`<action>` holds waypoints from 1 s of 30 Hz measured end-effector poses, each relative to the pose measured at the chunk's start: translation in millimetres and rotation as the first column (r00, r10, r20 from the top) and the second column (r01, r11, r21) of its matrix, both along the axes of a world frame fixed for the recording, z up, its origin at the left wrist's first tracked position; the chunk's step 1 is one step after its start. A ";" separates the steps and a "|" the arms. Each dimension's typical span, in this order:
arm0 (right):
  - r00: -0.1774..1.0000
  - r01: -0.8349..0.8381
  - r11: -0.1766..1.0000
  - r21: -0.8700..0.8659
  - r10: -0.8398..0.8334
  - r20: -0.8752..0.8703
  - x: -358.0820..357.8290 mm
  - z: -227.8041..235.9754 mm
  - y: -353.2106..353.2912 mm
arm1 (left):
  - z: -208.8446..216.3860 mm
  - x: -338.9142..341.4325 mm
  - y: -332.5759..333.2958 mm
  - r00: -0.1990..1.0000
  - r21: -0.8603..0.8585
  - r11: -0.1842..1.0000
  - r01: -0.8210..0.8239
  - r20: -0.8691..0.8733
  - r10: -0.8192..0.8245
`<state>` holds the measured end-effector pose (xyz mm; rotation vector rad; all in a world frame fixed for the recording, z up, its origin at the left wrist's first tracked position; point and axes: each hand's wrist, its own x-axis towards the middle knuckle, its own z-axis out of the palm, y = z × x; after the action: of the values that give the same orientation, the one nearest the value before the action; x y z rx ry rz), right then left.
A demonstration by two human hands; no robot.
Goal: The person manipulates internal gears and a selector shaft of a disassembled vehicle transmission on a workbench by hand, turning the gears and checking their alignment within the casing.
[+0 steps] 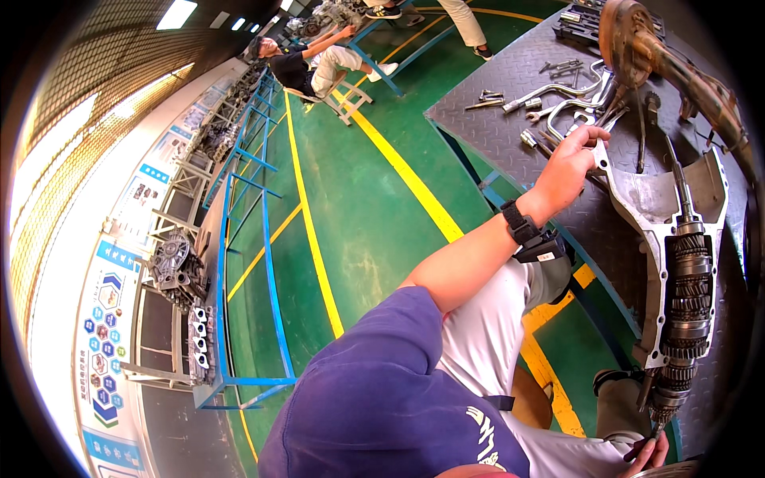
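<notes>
An aluminium gearbox housing half [655,271] lies open on the table at the right. Inside it runs a long gear shaft [692,291] with several dark toothed gears, its thin end pointing away from me. My left hand [570,163], a black-strapped watch at the wrist, has its fingers closed on the housing's bolt-hole flange. Low at the right edge, my right hand [649,456] has its fingertips pinched close to the near end of the shaft. Whatever those fingers hold is too dark and small to make out.
Behind the housing lie several wrenches [570,102], sockets and bolts on the patterned table [478,123]. A rusty metal tube with a round end [637,48] extends over them, beside a black socket case [562,32]. Blue frames [267,271] stand leftward; a person sits on a stool [347,99].
</notes>
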<state>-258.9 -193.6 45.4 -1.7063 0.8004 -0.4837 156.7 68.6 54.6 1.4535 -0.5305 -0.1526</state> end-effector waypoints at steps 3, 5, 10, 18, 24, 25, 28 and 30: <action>1.000 -0.010 1.000 -0.005 0.010 -0.015 1.7 3.5 3.3 | -0.8 0.8 1.9 1.000 0.012 1.000 0.010 0.007 -0.011; 1.000 0.000 1.000 -0.012 0.000 -0.013 2.1 2.2 3.8 | 0.6 0.1 0.7 1.000 0.014 1.000 0.010 0.001 -0.010; 0.999 -0.052 0.998 -0.036 0.052 0.005 -6.9 -15.2 -10.2 | 1.5 2.2 -1.7 1.000 0.018 1.000 0.014 -0.009 -0.014; 1.000 -0.016 1.000 0.003 0.016 -0.017 5.2 13.1 9.8 | -0.6 0.8 3.9 0.998 0.042 0.999 0.014 0.064 -0.017; 0.997 0.071 0.989 0.129 -0.072 0.009 5.5 9.2 11.3 | -4.4 0.2 -1.1 0.998 0.033 0.999 0.007 0.057 -0.009; 0.998 0.067 0.990 0.127 -0.068 0.006 6.0 10.5 10.9 | -3.7 0.7 0.7 0.998 0.036 0.999 0.003 0.067 -0.006; 0.998 0.040 0.957 0.287 -0.054 0.042 8.9 13.9 10.4 | -5.9 6.9 5.1 0.996 0.015 1.000 0.025 0.080 -0.026; 0.999 0.034 0.951 0.307 -0.045 0.029 12.4 18.7 11.9 | -7.6 8.4 2.6 0.992 0.034 0.999 0.003 0.123 -0.007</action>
<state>-246.5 -181.7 64.1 -1.3931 0.8384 -0.3925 165.1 71.1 46.9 1.5010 -0.6343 -0.0766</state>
